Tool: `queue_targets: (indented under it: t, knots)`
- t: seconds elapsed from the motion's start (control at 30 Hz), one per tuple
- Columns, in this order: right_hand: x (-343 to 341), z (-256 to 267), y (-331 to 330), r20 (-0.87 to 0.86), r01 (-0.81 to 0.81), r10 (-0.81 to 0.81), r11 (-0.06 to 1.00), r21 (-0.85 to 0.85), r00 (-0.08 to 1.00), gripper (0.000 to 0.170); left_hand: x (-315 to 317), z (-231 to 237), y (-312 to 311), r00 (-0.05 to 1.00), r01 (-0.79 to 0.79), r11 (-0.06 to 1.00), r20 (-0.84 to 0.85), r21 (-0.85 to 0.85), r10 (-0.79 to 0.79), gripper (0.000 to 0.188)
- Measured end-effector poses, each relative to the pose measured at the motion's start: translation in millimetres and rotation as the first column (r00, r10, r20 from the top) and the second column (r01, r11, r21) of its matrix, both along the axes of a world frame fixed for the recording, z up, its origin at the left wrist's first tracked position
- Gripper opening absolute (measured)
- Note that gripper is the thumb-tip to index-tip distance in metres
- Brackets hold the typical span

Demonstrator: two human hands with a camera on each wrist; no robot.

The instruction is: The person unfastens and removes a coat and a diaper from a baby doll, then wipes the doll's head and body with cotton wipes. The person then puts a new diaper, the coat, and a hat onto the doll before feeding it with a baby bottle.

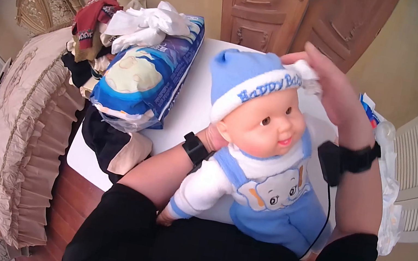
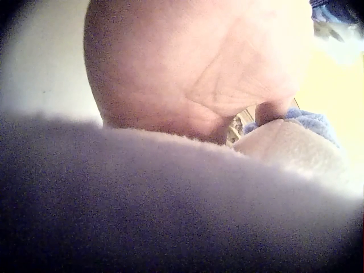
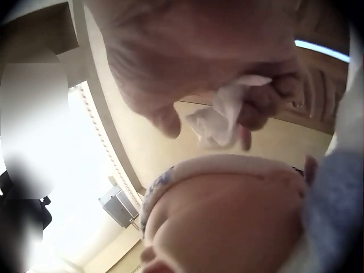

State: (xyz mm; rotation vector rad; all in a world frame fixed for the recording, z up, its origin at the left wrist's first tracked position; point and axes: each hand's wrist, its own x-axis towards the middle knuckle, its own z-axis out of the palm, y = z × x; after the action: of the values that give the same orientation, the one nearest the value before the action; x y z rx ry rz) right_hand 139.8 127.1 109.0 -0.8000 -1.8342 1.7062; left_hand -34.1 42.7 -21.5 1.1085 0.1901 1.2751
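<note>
A baby doll (image 1: 270,129) in a blue knit hat (image 1: 250,79) with a white brim, a white top and blue overalls sits upright against the person's lap at the table edge. The left hand (image 1: 215,137) reaches behind its neck and holds it from the back; most of its fingers are hidden by the head. In the left wrist view that hand (image 2: 193,68) curves over pale fleece, one fingertip at the hat. Beside the hat brim, the right hand (image 1: 340,91) holds a crumpled white wipe (image 3: 219,119), pinched in its bent fingers above the doll's face (image 3: 227,222).
On the white table (image 1: 210,59), a blue diaper pack (image 1: 135,76) stands at the left with white cloth (image 1: 149,24) on top. Dark clothing (image 1: 108,138) lies in front of it. Clear plastic packaging (image 1: 388,199) is at the right, and a ruffled bed (image 1: 27,128) at far left.
</note>
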Motion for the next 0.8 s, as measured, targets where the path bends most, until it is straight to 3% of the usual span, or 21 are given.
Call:
queue_targets:
  t: [0.03, 0.17, 0.27, 0.47, 0.6, 0.67, 0.7, 0.8]
  knots:
    - [-7.4, 1.0, 8.7, 0.044, -0.108, 0.110, 0.992, -0.060, 0.993, 0.058, -0.1, 1.1, 1.1, 0.997, 0.056, 0.998, 0.060, -0.031, -0.054, 0.055]
    - [-41.2, 8.7, 11.6, 0.218, -0.160, 0.168, 0.986, -0.052, 0.961, 0.056, -0.7, 0.0, 0.9, 0.918, 0.294, 0.946, 0.316, -0.134, -0.240, 0.055]
    - [-58.3, 11.4, 24.9, 0.327, -0.308, 0.312, 0.949, -0.064, 0.892, 0.046, 0.3, 6.5, -1.8, 0.886, 0.303, 0.926, 0.424, -0.223, -0.187, 0.054]
    - [-66.8, -7.3, 52.2, 0.179, -0.315, 0.329, 0.944, -0.100, 0.927, 0.022, -9.7, -5.5, -9.8, 0.953, 0.166, 0.951, 0.291, -0.260, -0.087, 0.054]
    - [-66.5, -13.1, 57.8, 0.063, -0.256, 0.265, 0.958, -0.130, 0.962, 0.027, -12.1, -17.4, -13.6, 0.982, 0.067, 0.958, 0.186, -0.278, -0.015, 0.054]
    - [-69.1, -25.3, 76.2, -0.051, -0.181, 0.174, 0.953, -0.243, 0.983, 0.025, -14.0, -22.5, -15.9, 0.991, 0.017, 0.958, 0.130, -0.285, 0.020, 0.054]
    - [-72.0, -19.8, 64.0, -0.075, -0.086, 0.071, 0.972, -0.220, 0.995, 0.025, -14.6, -24.6, -16.6, 0.994, -0.006, 0.958, 0.102, -0.287, 0.037, 0.054]
    - [-76.4, -24.9, 90.6, -0.013, -0.042, 0.040, 0.974, -0.220, 0.999, 0.028, -15.3, -24.9, -19.0, 0.996, -0.059, 0.956, 0.049, -0.287, 0.076, 0.054]
